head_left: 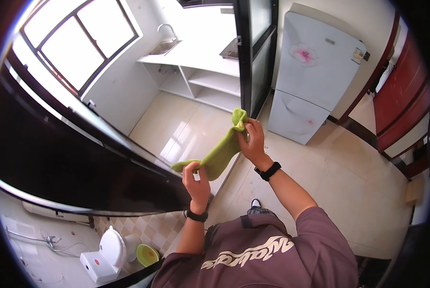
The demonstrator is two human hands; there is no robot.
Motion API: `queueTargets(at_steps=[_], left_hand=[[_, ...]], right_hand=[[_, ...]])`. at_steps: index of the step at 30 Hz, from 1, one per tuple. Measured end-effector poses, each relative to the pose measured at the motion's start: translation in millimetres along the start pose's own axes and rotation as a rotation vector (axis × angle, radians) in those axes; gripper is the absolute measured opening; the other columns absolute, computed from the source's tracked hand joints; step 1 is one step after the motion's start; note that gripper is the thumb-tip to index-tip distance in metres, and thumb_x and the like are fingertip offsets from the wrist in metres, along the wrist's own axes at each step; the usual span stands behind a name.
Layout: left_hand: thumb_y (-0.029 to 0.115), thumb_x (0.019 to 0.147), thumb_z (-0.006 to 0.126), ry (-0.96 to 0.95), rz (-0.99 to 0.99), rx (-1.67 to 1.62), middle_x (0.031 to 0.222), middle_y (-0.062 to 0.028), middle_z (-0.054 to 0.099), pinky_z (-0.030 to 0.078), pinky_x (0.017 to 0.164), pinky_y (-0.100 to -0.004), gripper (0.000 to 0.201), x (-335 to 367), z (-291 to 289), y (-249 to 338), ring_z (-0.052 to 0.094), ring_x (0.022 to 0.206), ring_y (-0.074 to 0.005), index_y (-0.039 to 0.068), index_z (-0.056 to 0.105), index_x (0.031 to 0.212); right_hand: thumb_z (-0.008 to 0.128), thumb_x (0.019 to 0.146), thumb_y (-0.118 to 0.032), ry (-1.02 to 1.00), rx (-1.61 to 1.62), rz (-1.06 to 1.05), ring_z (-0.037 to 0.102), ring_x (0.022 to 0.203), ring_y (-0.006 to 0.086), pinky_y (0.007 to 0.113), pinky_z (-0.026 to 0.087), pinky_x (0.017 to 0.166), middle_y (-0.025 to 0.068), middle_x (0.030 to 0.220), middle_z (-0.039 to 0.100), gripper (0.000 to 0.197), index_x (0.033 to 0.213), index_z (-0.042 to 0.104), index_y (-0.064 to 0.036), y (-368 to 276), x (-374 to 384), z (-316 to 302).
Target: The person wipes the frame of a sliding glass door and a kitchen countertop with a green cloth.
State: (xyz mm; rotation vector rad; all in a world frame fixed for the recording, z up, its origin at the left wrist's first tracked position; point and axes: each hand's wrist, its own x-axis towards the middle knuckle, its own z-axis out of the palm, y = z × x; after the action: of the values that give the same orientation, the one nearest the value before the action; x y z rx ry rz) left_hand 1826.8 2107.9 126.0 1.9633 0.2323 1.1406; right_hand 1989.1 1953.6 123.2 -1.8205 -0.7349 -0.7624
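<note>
A soft green cloth is stretched slantwise between my two hands, its middle sagging. My left hand pinches its lower left end between thumb and fingers, and a short tip sticks out past them. Higher up and to the right, my right hand grips the other end, where the fabric bunches up above the fingers. Both wrists wear black bands. The cloth hangs in the air, in front of the kitchen doorway.
A dark-framed glass door stands beside a white fridge. Beyond the doorway are a white counter and a sink. A dark panel runs along my left. Lower left are a toilet and a green basin.
</note>
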Motion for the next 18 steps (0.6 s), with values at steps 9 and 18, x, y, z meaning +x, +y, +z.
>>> queueTargets(at_steps=[9, 18], left_hand=[[-0.004, 0.087, 0.061, -0.06, 0.057, -0.061, 0.092, -0.0137, 0.054, 0.045, 0.073, -0.0365, 0.013, 52, 122, 17, 0.055, 0.081, -0.0295, 0.001, 0.057, 0.097], [-0.005, 0.088, 0.059, -0.125, 0.025, -0.187, 0.097, -0.0126, 0.052, 0.045, 0.075, -0.0353, 0.012, 104, 227, -15, 0.054, 0.08, -0.0252, 0.0, 0.055, 0.098]], right_hand=[[0.071, 0.078, -0.008, 0.141, -0.1, 0.036, 0.055, 0.094, 0.0345, 0.043, 0.042, 0.081, 0.015, 0.103, 0.059, 0.023, 0.096, 0.059, -0.0017, 88, 40, -66], [0.072, 0.076, -0.007, 0.192, -0.33, 0.056, 0.055, 0.097, 0.0314, 0.044, 0.039, 0.084, 0.0122, 0.105, 0.06, 0.023, 0.095, 0.06, -0.0045, 157, 75, -83]])
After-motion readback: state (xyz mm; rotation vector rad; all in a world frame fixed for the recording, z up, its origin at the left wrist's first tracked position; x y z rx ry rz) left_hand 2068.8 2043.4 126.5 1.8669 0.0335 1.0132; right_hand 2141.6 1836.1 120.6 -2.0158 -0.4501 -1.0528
